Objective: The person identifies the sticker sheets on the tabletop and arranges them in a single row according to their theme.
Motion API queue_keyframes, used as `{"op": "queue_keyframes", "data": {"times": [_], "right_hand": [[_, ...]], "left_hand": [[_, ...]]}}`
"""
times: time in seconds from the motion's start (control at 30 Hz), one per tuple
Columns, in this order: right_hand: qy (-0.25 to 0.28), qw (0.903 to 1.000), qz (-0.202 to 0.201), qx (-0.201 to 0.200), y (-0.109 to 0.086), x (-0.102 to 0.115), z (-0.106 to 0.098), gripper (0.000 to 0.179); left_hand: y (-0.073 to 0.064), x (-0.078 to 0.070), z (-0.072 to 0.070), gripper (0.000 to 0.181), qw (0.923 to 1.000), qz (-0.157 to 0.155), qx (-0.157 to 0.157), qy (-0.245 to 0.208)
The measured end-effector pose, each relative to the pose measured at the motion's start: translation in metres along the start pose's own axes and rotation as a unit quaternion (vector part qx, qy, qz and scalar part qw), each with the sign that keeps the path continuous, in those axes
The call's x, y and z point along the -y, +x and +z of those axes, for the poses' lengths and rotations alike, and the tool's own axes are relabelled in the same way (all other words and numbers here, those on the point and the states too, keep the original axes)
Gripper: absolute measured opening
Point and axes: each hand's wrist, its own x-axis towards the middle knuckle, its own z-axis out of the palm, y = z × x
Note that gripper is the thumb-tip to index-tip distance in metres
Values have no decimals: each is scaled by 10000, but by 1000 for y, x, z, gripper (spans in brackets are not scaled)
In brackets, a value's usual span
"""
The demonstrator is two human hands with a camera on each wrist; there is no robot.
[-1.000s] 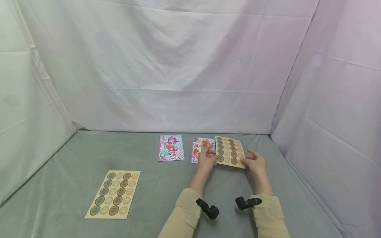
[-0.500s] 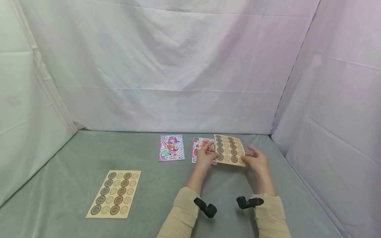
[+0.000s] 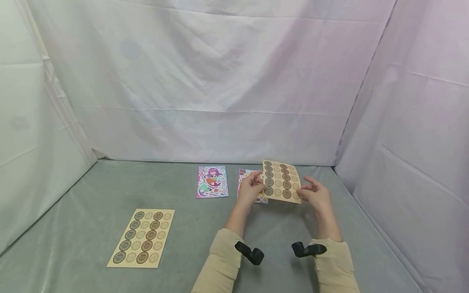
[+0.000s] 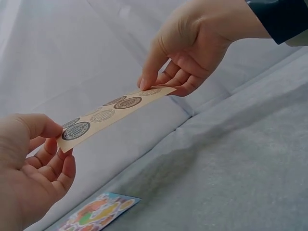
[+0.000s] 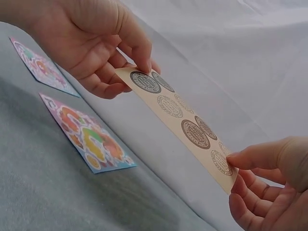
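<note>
Between both hands a tan sticker sheet (image 3: 281, 181) with rows of round grey, brown and pale seal stickers is held up off the table, slightly bowed. My left hand (image 3: 250, 190) pinches its near left corner between thumb and fingers. At the near right corner, my right hand (image 3: 316, 197) pinches it the same way. Both wrist views show the thumbs on the printed face and the fingers underneath. Below and left of the held sheet lies a colourful cartoon sticker sheet (image 5: 89, 134), partly hidden by the left hand in the head view.
A purple-haired mermaid sticker sheet (image 3: 212, 182) lies flat at the back of the grey cloth-covered table (image 3: 190, 236). Another tan seal sticker sheet (image 3: 141, 238) lies at the front left. White curtains (image 3: 205, 81) hang behind and along both sides.
Both hands have raised the tan sticker sheet from near the table and shifted it slightly left, uncovering its shadow on the cloth. The other sheets stay put on the table.
</note>
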Motion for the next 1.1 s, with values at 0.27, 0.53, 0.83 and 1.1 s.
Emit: {"op": "queue_keyframes", "data": {"times": [0.27, 0.53, 0.83, 1.1], "right_hand": [[-58, 10000, -32, 16, -5, 8, 0, 66], [176, 9998, -80, 10, -6, 12, -3, 67], [76, 9995, -111, 297, -14, 24, -4, 68], [233, 9980, -305, 500, -17, 27, -5, 72]], "left_hand": [[-3, -14, -6, 53, 9997, 153, 160, -36], [-5, -24, -10, 52, 9995, 166, 264, -101], [-8, -34, -13, 51, 9993, 205, 162, -279], [-12, -43, -21, 49, 9971, 645, 333, -237]]}}
